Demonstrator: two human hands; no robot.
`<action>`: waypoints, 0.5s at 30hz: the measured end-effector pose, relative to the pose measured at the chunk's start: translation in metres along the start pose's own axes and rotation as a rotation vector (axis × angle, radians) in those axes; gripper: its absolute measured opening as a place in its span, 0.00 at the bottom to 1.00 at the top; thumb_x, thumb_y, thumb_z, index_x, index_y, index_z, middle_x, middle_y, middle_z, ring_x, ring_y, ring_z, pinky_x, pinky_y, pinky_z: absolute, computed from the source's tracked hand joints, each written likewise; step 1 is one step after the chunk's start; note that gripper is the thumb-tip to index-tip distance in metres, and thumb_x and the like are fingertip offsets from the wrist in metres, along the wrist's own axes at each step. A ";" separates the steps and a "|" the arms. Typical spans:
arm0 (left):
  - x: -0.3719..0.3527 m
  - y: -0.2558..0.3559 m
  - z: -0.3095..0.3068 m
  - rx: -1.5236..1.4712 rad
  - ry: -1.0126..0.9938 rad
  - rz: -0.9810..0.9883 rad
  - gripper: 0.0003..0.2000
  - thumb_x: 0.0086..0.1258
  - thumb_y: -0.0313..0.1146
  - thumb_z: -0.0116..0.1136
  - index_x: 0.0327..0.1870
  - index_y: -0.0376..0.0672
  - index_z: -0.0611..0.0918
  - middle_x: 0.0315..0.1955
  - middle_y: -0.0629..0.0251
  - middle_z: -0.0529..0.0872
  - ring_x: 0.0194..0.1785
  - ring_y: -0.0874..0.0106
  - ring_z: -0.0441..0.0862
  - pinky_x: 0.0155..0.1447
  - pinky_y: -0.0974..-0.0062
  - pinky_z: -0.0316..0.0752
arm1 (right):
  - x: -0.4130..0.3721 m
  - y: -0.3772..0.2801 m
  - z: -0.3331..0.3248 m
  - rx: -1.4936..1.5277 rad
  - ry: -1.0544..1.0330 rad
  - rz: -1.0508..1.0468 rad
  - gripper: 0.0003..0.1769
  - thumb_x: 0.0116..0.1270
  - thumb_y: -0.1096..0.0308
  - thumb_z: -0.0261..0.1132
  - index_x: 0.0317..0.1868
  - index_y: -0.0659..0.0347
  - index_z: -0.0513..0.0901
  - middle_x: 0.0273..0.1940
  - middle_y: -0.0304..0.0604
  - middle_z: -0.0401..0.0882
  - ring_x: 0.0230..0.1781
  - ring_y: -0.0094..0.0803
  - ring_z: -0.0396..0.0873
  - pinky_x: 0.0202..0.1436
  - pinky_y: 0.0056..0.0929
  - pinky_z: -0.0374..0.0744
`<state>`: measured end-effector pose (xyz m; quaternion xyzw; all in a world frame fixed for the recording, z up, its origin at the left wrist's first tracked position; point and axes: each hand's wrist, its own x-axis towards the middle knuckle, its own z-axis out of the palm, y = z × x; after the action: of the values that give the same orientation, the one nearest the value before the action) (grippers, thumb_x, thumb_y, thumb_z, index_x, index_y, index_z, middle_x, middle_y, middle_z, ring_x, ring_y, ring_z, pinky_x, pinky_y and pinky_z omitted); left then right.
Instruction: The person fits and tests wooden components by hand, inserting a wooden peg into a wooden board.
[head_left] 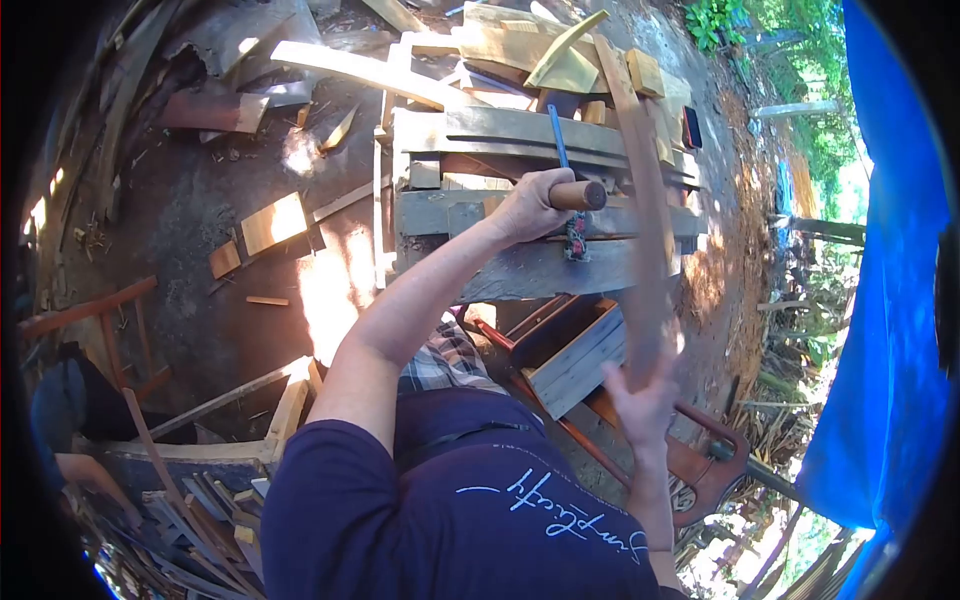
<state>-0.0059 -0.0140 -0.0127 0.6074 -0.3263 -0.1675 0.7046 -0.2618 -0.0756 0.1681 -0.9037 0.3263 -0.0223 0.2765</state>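
Observation:
My left hand (pixel 532 207) is closed around a thick round wooden handle (pixel 579 195), seen nearly end-on, above the workbench; what it belongs to is hidden. A blue metal bar (pixel 557 135) lies just beyond that hand, and a small red and green piece (pixel 575 238) sits on the near side. At the right, my right hand (pixel 643 395) grips the near end of a long wooden board (pixel 640 180). This board slants away across the bench's right part, its near end smeared by motion.
The weathered workbench (pixel 540 270) carries wood pieces and a phone (pixel 692 128). An open wooden box (pixel 575 355) and a reddish chair frame (pixel 705 460) stand close below it. Offcuts (pixel 275 222) litter the ground. Another person's arm (pixel 95 480) shows at left; a blue tarp (pixel 850 370) hangs right.

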 end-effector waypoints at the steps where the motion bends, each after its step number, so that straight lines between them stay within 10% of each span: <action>1: -0.002 -0.001 0.002 -0.045 0.009 -0.014 0.07 0.61 0.25 0.65 0.35 0.40 0.77 0.25 0.66 0.77 0.32 0.78 0.71 0.40 0.74 0.72 | 0.001 0.006 0.005 -0.011 -0.105 0.013 0.37 0.56 0.66 0.76 0.62 0.65 0.66 0.43 0.48 0.78 0.46 0.38 0.78 0.54 0.35 0.76; 9: -0.008 0.005 0.000 -0.037 0.000 -0.032 0.09 0.54 0.24 0.66 0.35 0.39 0.78 0.27 0.56 0.83 0.34 0.61 0.84 0.41 0.68 0.76 | -0.018 0.005 0.005 0.341 0.406 -0.206 0.42 0.58 0.63 0.74 0.68 0.65 0.62 0.42 0.46 0.74 0.38 0.36 0.78 0.47 0.36 0.78; 12: -0.016 0.009 0.005 0.031 0.025 0.012 0.11 0.52 0.24 0.67 0.35 0.40 0.78 0.29 0.55 0.85 0.37 0.56 0.85 0.41 0.65 0.76 | -0.016 0.018 0.012 -0.059 -0.085 -0.008 0.42 0.57 0.62 0.75 0.67 0.63 0.62 0.42 0.47 0.75 0.40 0.39 0.78 0.49 0.38 0.77; 15: -0.024 -0.004 0.011 0.189 0.015 0.137 0.14 0.48 0.27 0.68 0.35 0.44 0.76 0.29 0.59 0.83 0.40 0.53 0.82 0.45 0.59 0.72 | -0.021 0.016 0.002 -0.011 0.028 -0.095 0.43 0.57 0.62 0.76 0.68 0.62 0.62 0.41 0.46 0.76 0.41 0.38 0.78 0.50 0.39 0.76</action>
<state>-0.0303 -0.0075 -0.0219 0.6487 -0.3763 -0.0830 0.6563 -0.2868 -0.0722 0.1617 -0.9192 0.2871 -0.0464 0.2655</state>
